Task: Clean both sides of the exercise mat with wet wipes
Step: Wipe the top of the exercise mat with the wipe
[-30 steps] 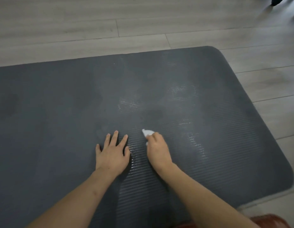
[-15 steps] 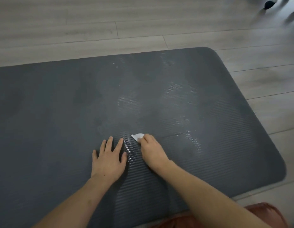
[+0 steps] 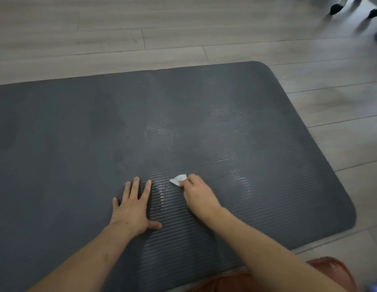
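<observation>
1. Exercise mat (image 3: 204, 123): dark grey, ribbed, lying flat on a light wood-plank floor (image 3: 120, 39). Its rounded far-right corner and right edge are in view; the left side runs out of view.
2. Left hand (image 3: 132, 209): palm down, flat on the mat near its front edge. Fingers (image 3: 134, 187) straight and spread wide, thumb out to the right, holding nothing.
3. Right hand (image 3: 197, 194): just right of the left hand, apart from it, knuckles up, resting on the mat.
4. Right-hand fingers are curled down onto a wet wipe (image 3: 179, 179), pinning it to the mat surface (exact grip under the hand is hidden).
5. The wipe is white and crumpled small. Only a pointed bit sticks out past the fingertips on the far-left side; the rest is covered by the hand.
6. Wet sheen on the mat: a glossy strip (image 3: 162, 192) runs between the two hands.
7. More shiny streaks lie farther out, toward the middle of the mat (image 3: 160, 131) and off to the right (image 3: 242, 182). The left part of the mat looks matte.
8. Both forearms come in from the bottom of the view, bare.
9. A reddish-brown piece of fabric (image 3: 331, 268) sits at the bottom right, just off the front edge of the mat (can't tell what it is).
10. Top right corner: blurred dark feet (image 3: 336, 8) of some pale furniture on the floor, well apart from the mat.
</observation>
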`<state>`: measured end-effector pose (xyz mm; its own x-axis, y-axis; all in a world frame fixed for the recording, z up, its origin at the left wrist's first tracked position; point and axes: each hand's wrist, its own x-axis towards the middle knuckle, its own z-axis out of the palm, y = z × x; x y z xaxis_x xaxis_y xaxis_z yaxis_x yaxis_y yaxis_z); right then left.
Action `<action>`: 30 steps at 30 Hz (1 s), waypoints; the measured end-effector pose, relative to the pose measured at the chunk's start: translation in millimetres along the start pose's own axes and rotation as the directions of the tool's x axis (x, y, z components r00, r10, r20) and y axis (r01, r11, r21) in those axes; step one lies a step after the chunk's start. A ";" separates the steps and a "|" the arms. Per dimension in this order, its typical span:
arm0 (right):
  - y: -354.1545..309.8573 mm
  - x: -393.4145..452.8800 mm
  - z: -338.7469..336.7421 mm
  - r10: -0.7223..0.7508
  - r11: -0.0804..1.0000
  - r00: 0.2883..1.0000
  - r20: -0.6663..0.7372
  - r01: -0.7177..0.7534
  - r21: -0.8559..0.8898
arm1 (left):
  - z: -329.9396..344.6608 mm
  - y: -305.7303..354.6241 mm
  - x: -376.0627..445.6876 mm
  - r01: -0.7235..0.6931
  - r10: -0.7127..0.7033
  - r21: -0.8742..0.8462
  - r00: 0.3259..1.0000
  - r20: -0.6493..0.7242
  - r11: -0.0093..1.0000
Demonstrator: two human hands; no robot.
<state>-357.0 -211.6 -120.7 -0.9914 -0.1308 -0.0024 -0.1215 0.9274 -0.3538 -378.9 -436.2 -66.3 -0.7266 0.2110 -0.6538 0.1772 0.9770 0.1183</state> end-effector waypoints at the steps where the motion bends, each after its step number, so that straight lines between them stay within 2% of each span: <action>1: 27.5 -2.3 -11.6 0.042 0.997 0.999 -0.019 -0.043 -0.058 | 1.5 0.8 0.9 -0.001 0.001 -0.001 1.000 -0.003 1.000; 3: 79.0 -10.6 -46.9 0.236 0.964 0.956 -0.175 -0.252 -0.079 | 2.9 2.6 2.1 0.001 -0.001 -0.014 1.000 0.001 1.000; 5: 106.4 -19.4 -72.2 0.475 0.871 0.841 -0.258 -0.491 0.001 | 4.1 4.7 2.1 0.012 -0.011 -0.023 1.000 0.004 1.000; 7: 87.1 -12.2 -63.5 0.607 0.781 0.736 -0.299 -0.623 0.052 | 5.1 5.5 1.8 0.022 -0.022 -0.023 1.000 0.004 0.999; 8: 63.6 -5.7 -46.7 0.610 0.783 0.742 -0.278 -0.619 0.067 | 5.7 6.1 2.2 0.021 -0.021 -0.022 1.000 0.011 1.000; 9: 33.6 0.1 -26.3 0.558 0.827 0.792 -0.247 -0.555 0.091 | 6.6 6.4 2.5 0.019 -0.019 -0.022 1.000 0.013 1.000; 12: -48.6 -1.4 11.4 0.211 0.973 0.971 -0.108 -0.198 0.119 | 8.0 5.0 3.1 0.026 -0.026 -0.025 1.000 -0.002 0.999; 14: -32.9 -4.0 3.5 0.033 0.997 0.998 -0.062 -0.028 0.077 | 8.3 5.1 4.0 0.026 -0.026 -0.027 1.000 0.013 0.999; 15: -6.1 -6.2 -6.6 0.034 0.999 0.997 -0.064 -0.032 0.021 | 9.2 5.1 4.2 0.023 -0.022 -0.027 1.000 0.017 0.999; 17: 54.7 -16.6 -35.5 0.196 0.979 0.975 -0.106 -0.201 -0.042 | 9.7 5.6 4.6 0.017 -0.016 -0.028 0.999 0.029 0.999; 20: 104.9 -33.6 -63.8 0.498 0.857 0.840 -0.215 -0.514 -0.022 | 9.5 5.7 5.4 0.018 -0.017 -0.030 0.999 0.027 0.999; 22: 76.5 -23.6 -50.4 0.615 0.779 0.741 -0.270 -0.624 0.063 | 8.7 6.9 5.5 0.024 -0.023 -0.025 0.999 0.038 0.999; 23: 51.2 -16.3 -36.5 0.618 0.783 0.741 -0.264 -0.609 0.124 | 8.6 7.3 5.3 0.025 -0.024 -0.022 0.999 0.043 0.999; 24: 21.2 -10.6 -23.3 0.565 0.825 0.793 -0.227 -0.534 0.185 | 9.0 7.4 4.8 0.026 -0.025 -0.020 0.999 0.041 0.999; 26: -33.8 -13.3 -0.8 0.289 0.946 0.952 -0.100 -0.268 0.182 | 9.2 7.3 5.3 0.026 -0.026 -0.017 0.999 0.032 1.000; 27: -45.2 -18.5 1.5 0.128 0.984 0.991 -0.037 -0.123 0.128 | 8.8 7.5 5.2 0.029 -0.029 -0.018 0.999 0.034 0.999; 28: -39.3 -19.8 -3.2 0.011 0.996 1.000 -0.004 -0.011 0.088 | 8.4 8.1 4.6 0.031 -0.031 -0.016 0.999 0.040 0.999; 29: -19.1 -19.6 -13.1 -0.008 0.998 1.000 -0.017 0.009 0.057 | 8.4 8.2 3.7 0.031 -0.030 -0.011 0.999 0.042 0.999; 30: 8.9 -19.7 -24.3 0.056 0.998 0.998 -0.042 -0.054 0.032 | 8.5 8.1 3.6 0.030 -0.029 -0.005 0.999 0.042 1.000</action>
<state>-339.7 -192.2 -101.1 -0.9978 -0.0644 0.0170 -0.0659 0.9214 -0.3830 -374.4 -427.7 -74.0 -0.7032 0.1806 -0.6876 0.1522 0.9830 0.1025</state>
